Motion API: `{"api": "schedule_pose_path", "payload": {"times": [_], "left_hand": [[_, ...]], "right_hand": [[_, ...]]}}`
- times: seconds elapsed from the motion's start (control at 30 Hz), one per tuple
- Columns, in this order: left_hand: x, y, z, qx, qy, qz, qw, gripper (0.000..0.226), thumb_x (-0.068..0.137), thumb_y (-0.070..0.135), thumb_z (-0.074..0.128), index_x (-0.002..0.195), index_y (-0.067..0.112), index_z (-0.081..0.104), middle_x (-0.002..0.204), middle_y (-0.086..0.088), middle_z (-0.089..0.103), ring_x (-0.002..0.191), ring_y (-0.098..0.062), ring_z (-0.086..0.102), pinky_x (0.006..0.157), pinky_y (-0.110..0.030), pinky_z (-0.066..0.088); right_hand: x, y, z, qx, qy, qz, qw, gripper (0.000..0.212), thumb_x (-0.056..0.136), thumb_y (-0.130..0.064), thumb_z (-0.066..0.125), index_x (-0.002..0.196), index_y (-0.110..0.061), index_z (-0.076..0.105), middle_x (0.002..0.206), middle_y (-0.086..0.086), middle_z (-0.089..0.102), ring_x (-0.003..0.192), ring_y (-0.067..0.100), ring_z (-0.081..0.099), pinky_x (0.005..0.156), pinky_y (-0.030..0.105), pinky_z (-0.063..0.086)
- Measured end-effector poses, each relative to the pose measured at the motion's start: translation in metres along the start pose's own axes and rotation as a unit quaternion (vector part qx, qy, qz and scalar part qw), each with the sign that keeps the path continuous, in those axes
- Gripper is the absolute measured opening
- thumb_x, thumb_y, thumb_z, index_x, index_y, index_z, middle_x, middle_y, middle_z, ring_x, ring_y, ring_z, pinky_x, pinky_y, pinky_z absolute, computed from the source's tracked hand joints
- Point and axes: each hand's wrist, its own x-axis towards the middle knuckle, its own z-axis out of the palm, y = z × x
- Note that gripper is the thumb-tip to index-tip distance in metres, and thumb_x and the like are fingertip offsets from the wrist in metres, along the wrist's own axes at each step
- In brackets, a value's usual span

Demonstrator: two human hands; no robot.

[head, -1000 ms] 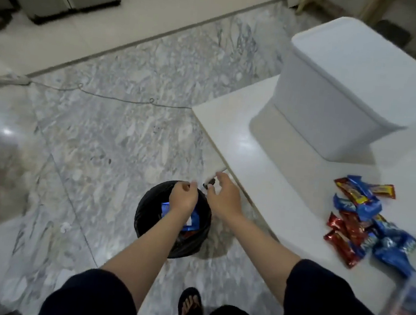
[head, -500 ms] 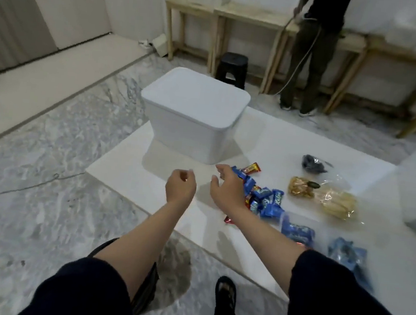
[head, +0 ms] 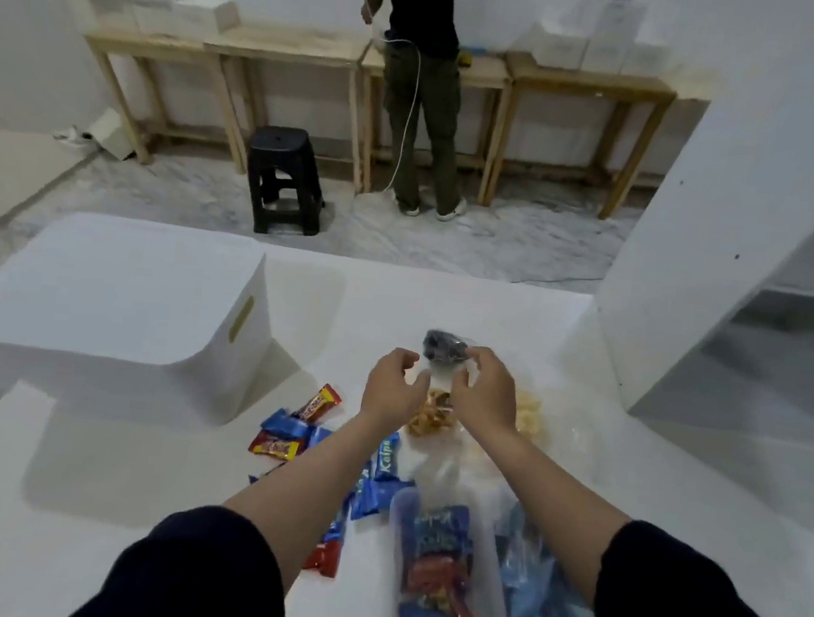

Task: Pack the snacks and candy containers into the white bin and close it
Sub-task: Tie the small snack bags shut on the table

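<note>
From the head view we see the left hand (head: pixel 393 387) hovering with fingers loosely curled, holding nothing, just beside the right hand (head: pixel 485 396), which pinches a clear bag of dark sweets (head: pixel 443 347) above the snack bags (head: pixel 440 411). The white bin (head: pixel 112 300) stands lidded at the left on the white table (head: pixel 494 307), candy wrappers (head: pixel 294 426) strewn beside it, and clear candy containers (head: pixel 439 575) sit nearest us.

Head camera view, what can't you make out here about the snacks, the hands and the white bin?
- White bin: lid on, contents hidden.
- Dark item in the clear bag: blurred, not identifiable.
- Right hand: fingers curled by that bag; contact unclear through motion blur.
- Left hand: palm side hidden, fingers curled, apparently holding nothing.
- Clear candy containers: cut off by the bottom edge, labels smeared.
- Wrapped candies: partly hidden under the left forearm.
</note>
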Motion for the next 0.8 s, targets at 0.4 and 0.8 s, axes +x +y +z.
{"api": "schedule_pose_path", "payload": {"times": [0.4, 0.8], "left_hand": [[0.11, 0.025, 0.097, 0.415, -0.168, 0.229, 0.865, 0.062, 0.087, 0.004, 0.049, 0.141, 0.032, 0.039, 0.154, 0.004, 0.03, 0.139, -0.022, 0.029, 0.114, -0.039, 0.023], [0.139, 0.019, 0.103, 0.352, -0.137, 0.197, 0.905, 0.034, 0.088, 0.006, 0.046, 0.116, 0.019, 0.062, 0.122, 0.003, 0.06, 0.116, -0.023, 0.051, 0.085, -0.036, 0.049]], "right_hand": [[0.113, 0.093, -0.041, -0.061, -0.039, 0.056, 0.996, 0.05, 0.08, 0.006, 0.041, 0.126, -0.009, 0.055, 0.126, 0.011, 0.058, 0.122, 0.027, 0.051, 0.096, 0.033, 0.045], [0.145, 0.113, -0.047, -0.095, -0.158, 0.057, 0.981, 0.068, 0.07, 0.009, 0.048, 0.132, -0.019, 0.052, 0.134, 0.005, 0.054, 0.124, 0.025, 0.049, 0.095, 0.031, 0.045]]}}
